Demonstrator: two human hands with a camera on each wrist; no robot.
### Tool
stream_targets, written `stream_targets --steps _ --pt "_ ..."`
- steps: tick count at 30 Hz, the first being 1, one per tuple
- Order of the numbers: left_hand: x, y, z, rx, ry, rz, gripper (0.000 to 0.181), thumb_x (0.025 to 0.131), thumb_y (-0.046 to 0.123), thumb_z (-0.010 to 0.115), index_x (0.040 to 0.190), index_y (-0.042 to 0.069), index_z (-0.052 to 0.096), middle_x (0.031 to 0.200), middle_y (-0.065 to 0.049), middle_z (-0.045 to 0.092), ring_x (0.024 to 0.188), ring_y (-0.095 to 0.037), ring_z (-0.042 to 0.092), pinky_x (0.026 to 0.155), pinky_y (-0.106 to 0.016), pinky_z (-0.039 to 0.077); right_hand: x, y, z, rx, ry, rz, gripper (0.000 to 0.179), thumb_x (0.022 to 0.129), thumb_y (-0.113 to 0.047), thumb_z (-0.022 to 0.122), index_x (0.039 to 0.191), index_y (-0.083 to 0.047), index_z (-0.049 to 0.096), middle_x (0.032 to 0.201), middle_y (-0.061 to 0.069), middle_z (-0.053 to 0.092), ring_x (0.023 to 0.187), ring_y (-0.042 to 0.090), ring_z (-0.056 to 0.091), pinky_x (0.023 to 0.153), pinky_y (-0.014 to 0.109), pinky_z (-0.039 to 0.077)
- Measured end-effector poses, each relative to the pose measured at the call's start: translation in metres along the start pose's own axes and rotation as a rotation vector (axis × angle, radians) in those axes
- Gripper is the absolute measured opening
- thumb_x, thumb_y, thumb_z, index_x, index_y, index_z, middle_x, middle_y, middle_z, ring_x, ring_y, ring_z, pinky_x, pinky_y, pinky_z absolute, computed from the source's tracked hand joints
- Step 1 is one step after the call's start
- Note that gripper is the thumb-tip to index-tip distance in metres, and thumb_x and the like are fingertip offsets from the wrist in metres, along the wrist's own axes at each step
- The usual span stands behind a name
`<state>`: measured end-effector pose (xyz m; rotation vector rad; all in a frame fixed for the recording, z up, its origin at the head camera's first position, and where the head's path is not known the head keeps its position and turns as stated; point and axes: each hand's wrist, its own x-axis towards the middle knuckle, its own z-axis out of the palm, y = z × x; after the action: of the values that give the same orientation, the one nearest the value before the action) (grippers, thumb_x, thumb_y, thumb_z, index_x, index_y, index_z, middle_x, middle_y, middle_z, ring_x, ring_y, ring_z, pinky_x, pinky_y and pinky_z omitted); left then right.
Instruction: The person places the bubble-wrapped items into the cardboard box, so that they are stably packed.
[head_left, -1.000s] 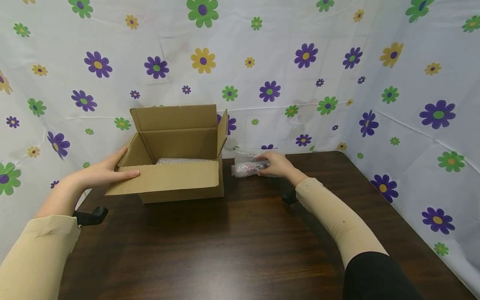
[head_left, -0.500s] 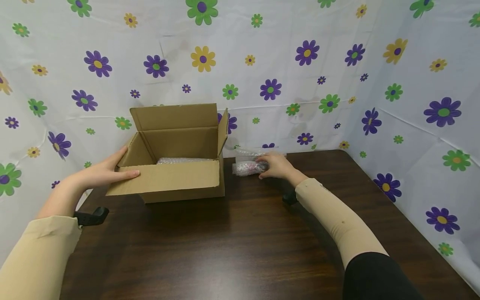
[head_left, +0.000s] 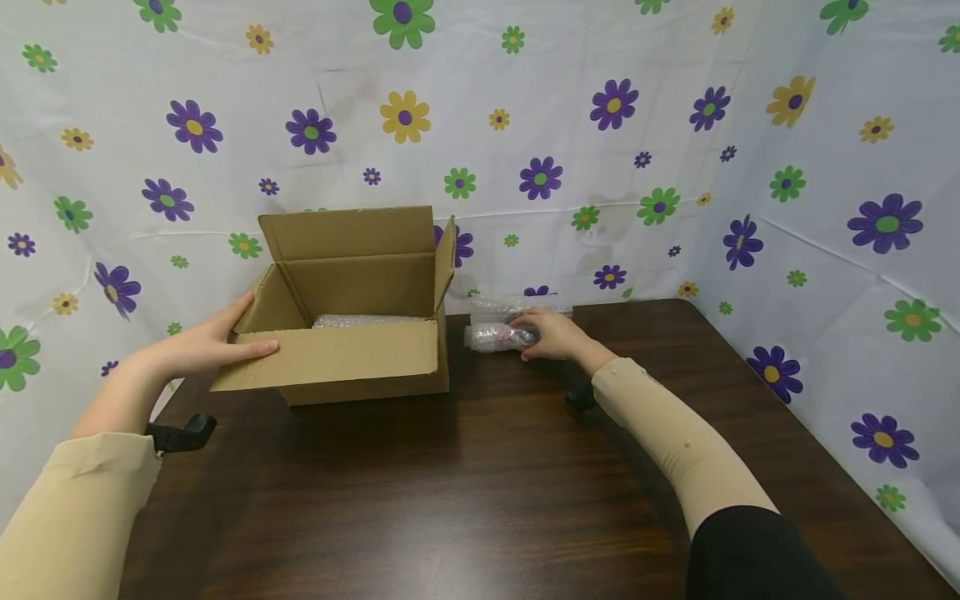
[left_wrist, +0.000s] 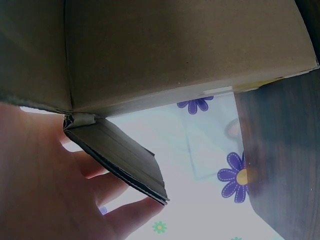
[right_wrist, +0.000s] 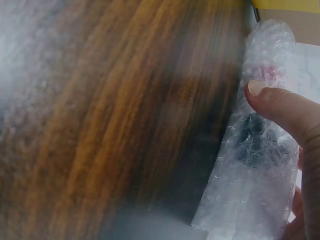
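while the box (head_left: 360, 287) is held by the left hand (head_left: 197, 346) and a bubble-wrapped bundle (right_wrist: 253, 167) by the right hand (head_left: 557, 335), fingers are clamped on both.

The broad front flap (head_left: 337, 357) of the rectangular brown cardboard box (head_left: 360, 287) hides most of the clear bubble wrap (head_left: 367, 320) inside; the contents of the clear, tube-shaped bubble-wrapped bundle (head_left: 493, 337) are too veiled to tell; the right wrist view crops the bare right hand (right_wrist: 311, 140).
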<state>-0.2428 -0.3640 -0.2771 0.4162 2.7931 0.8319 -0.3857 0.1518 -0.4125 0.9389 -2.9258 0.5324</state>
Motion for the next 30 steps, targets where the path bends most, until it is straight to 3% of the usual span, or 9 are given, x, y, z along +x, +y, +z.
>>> stream_targets --steps 18,30 --pt "0.002 -0.003 -0.002 0.024 0.004 0.004 0.102 0.094 0.037 0.061 0.152 0.004 -0.017 0.155 -0.032 -0.012 0.140 -0.053 -0.005 0.103 -0.073 0.009 -0.001 0.000 -0.001 0.040 -0.027 0.019 0.053 0.081 -0.024 0.080 0.130 -0.016 0.063 0.134 0.007 0.058 0.123 0.029 0.052 0.102 0.048 0.041" --pt "0.000 0.000 -0.002 0.044 -0.003 -0.007 0.103 0.094 0.040 0.061 0.152 0.002 -0.015 0.155 -0.033 -0.011 0.139 -0.054 -0.005 0.103 -0.074 0.009 -0.013 -0.009 -0.025 0.130 -0.024 0.027 0.053 0.081 -0.021 0.080 0.131 -0.017 0.062 0.134 0.007 0.058 0.118 0.028 0.055 0.096 0.050 0.046"
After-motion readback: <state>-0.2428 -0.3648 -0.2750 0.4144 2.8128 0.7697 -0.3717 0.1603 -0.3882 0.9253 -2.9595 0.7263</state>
